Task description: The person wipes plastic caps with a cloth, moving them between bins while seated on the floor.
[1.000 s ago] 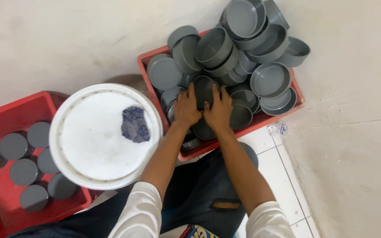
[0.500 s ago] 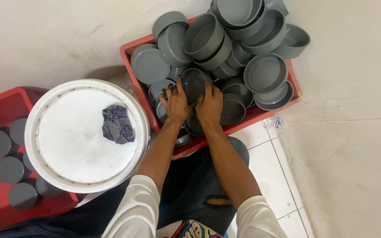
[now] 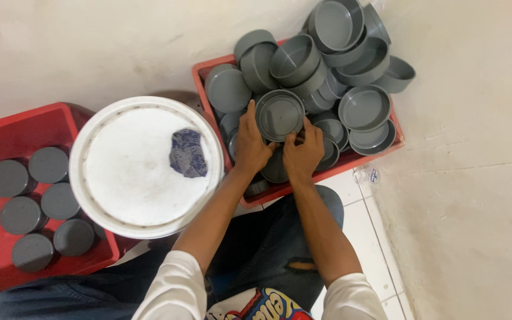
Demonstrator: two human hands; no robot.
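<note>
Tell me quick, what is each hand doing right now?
Left hand: closed on the left edge of a grey round cap.
Right hand: gripping the same cap's lower right edge.

Heaped grey caps (image 3: 327, 65) crowd the red crate (image 3: 200, 74), leaving no gap between them. The white bucket lid (image 3: 131, 172) blocks the left; bare floor (image 3: 475, 207) lies open rightward.
</note>
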